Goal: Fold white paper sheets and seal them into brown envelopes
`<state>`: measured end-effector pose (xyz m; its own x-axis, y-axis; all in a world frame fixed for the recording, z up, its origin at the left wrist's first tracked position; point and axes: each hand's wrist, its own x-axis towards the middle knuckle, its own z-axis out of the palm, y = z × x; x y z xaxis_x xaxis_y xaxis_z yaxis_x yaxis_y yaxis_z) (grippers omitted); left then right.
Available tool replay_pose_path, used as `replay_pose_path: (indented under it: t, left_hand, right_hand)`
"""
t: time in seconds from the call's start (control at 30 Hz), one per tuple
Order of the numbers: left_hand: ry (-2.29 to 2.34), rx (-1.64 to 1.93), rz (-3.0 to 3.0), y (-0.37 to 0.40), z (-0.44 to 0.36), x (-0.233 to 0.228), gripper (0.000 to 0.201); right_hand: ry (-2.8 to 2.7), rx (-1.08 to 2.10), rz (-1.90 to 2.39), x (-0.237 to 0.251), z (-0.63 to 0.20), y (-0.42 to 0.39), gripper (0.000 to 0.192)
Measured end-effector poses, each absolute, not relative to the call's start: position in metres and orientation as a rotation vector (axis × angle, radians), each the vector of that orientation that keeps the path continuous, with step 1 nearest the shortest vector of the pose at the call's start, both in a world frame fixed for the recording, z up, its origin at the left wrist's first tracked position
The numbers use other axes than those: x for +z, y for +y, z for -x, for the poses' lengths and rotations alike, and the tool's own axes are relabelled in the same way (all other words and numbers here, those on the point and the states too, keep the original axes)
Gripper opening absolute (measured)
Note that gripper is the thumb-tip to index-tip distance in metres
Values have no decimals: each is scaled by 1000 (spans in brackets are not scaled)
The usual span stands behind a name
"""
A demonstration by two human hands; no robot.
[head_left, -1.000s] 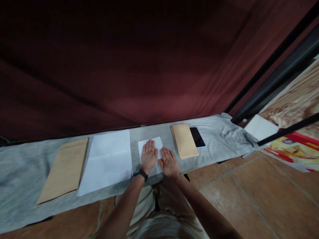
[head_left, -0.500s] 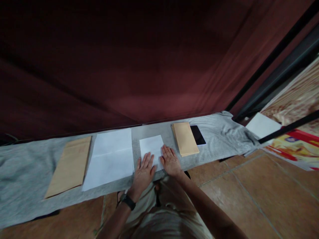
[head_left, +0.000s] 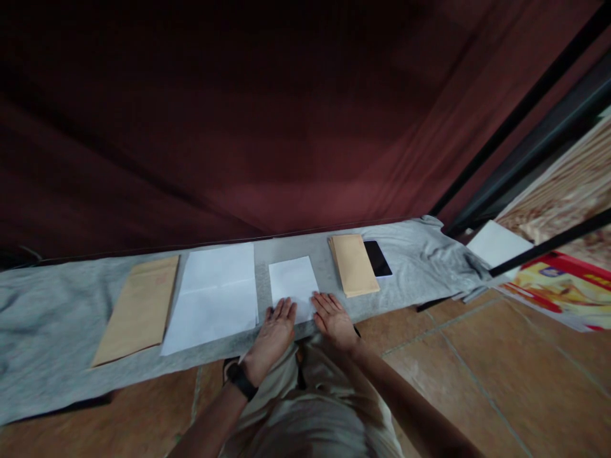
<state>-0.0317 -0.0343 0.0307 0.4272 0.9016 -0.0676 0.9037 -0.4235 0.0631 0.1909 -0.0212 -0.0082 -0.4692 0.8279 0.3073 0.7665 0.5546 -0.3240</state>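
Observation:
A small white sheet of paper (head_left: 292,277), perhaps folded, lies flat in front of me on the grey cloth. My left hand (head_left: 277,329) rests at its near left corner, fingers stretched out and close together. At the near right edge, my right hand (head_left: 334,321) lies flat with its fingertips on or beside the paper. Neither hand grips anything. Left of the small sheet lie larger white sheets (head_left: 217,299) with a crease across the middle. Farther left is a big brown envelope (head_left: 140,310). To the right sits a stack of small tan envelopes (head_left: 354,264).
A dark-screened phone or tablet (head_left: 378,259) lies partly under the tan envelopes. The grey cloth (head_left: 420,273) covers a long narrow bench, wrinkled at both ends. Behind it hangs a dark red curtain (head_left: 286,159). A colourful box (head_left: 563,289) and black poles stand at the right.
Both hands have slid slightly back toward me along the small paper, uncovering more of it. The view has shifted a little; the other papers keep their places.

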Motion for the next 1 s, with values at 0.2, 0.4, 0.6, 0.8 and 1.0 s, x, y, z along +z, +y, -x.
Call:
replay_pose_path:
  t: [0.2,0.4,0.6,0.8,1.0]
  left_hand:
    - [1668,14,-2564,-33,34,29,65]
    - [1561,201,-2515,-43,53,22,56]
    - [1471,495,-2409,-52,76,6,43]
    - [1512,618,-2301,-50,78,11,43]
    - [1460,616,-2375,-50,80,13,34]
  right_hand:
    - [-2396,299,1235,-1,-198,-20,51]
    - [-2317,462,1122,-4,-208,-18,41]
    - [-2196,581,1059,-10,-223,-16,27]
    - [-2197,543,1122,-13,-222,-16,32]
    - [-2233,541,1163,-9,-222,-19,34]
